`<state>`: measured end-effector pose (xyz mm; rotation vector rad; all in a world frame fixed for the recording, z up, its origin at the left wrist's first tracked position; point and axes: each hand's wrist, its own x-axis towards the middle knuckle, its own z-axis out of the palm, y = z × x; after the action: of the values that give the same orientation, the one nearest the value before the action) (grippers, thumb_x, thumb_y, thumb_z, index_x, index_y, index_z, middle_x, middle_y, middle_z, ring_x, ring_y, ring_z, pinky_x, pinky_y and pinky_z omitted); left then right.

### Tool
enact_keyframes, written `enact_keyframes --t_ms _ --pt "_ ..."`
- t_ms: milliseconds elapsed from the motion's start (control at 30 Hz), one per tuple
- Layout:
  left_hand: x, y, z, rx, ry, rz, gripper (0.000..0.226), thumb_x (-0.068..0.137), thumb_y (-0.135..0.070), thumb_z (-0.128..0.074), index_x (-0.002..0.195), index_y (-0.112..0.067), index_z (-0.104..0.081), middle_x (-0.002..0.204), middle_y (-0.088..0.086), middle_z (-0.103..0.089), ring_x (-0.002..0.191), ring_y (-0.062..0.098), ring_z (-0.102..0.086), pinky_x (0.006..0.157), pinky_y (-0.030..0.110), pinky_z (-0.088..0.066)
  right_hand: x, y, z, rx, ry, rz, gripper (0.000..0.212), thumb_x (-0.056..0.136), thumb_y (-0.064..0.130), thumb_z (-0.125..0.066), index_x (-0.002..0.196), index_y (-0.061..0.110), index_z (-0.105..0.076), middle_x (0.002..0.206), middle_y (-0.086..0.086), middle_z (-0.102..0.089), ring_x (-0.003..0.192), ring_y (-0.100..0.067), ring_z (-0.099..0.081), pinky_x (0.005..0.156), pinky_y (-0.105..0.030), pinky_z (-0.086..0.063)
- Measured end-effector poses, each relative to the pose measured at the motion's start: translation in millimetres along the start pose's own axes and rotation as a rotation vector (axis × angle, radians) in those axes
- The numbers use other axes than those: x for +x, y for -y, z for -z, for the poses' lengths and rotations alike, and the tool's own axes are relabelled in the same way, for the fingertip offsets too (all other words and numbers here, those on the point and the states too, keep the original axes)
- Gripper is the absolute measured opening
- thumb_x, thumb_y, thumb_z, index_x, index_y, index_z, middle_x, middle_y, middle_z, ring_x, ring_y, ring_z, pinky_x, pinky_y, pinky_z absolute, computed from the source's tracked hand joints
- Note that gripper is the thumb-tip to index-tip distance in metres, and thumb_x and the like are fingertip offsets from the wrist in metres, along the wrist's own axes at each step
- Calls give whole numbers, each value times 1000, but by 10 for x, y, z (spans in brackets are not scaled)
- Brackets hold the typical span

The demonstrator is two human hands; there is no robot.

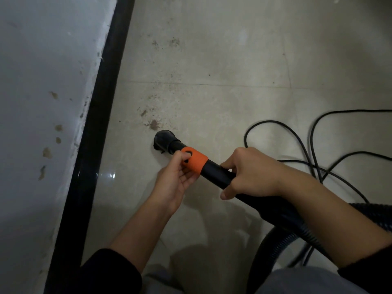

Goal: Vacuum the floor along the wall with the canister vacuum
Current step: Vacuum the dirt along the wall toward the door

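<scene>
Light is dim and cool, with fine grain over the floor (212, 60) and a grey-blue cast on the wall (42, 60). A small glare patch shines on the tile beside the black baseboard (99, 115). Soft arm shadows pool on the floor low in view. The orange band (194, 164) on the vacuum tube (216, 175) is sharp; the hose (273, 247) and sleeves (110, 270) at the lower edge look smeared, and the baseboard bows slightly.

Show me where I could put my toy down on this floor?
Bare floor lies far ahead, past the tile seam, and between the black baseboard and the left hand. It is crowded on the right, where the cord loops beside the hose, and dirt lies ahead of the nozzle.
</scene>
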<state>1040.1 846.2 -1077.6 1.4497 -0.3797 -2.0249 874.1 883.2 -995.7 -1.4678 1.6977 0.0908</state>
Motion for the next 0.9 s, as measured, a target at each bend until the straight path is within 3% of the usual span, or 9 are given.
enact_keyframes --t_ms 300,600,800,900 --pt "-43 135 -279 31 50 32 12 90 -16 -58 98 -9 -64 89 6 -70 78 11 -70 66 23 -57 -167 -251 64 31 -13 -81 27 63 34 -85 86 24 -75 65 -2 -65 62 -16 -63 60 -34 -53" --pt "-109 223 -401 53 74 66 14 89 -17 -61 100 -8 -64 88 7 -71 82 14 -70 66 23 -57 -315 -344 107 70 -13 -130 28 62 30 -85 88 25 -77 65 0 -65 61 -15 -64 57 -29 -53" --pt "-35 78 -388 90 63 74 18 89 -18 -60 102 -7 -64 94 10 -68 88 17 -68 66 23 -58 -235 -226 116 65 -53 -124 18 62 30 -84 71 27 -70 66 -2 -64 61 -19 -64 55 -31 -50" --pt "60 -49 -349 112 63 65 22 88 -20 -61 105 -6 -64 96 9 -68 86 17 -68 65 23 -58 -131 -144 112 62 -82 -113 17 64 27 -83 72 20 -70 63 -2 -62 59 -19 -61 52 -27 -46"
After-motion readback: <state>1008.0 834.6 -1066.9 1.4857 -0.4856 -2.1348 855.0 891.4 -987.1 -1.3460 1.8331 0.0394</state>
